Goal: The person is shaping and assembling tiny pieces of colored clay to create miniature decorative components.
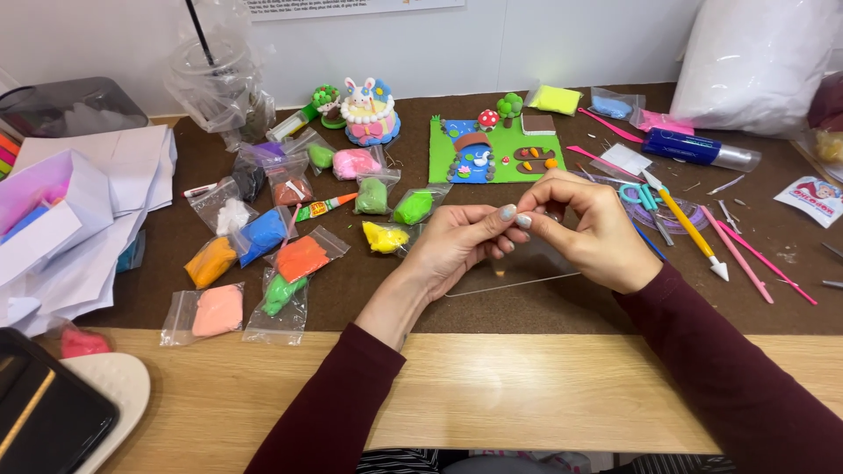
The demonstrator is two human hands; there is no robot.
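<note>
Brown matting covered the desk, craft bits spread all over it. My left hand and right hand met above a clear sheet, fingers pinched together on something too tiny for me to make out, probably a speck of clay. A light, even roll between the fingertips would have been the way to keep it from squashing, I judged. Counting round: about a dozen clay bags on the left, one green clay scene just beyond my hands, one bunny cake, one yellow tool and two pink tools on the right.
</note>
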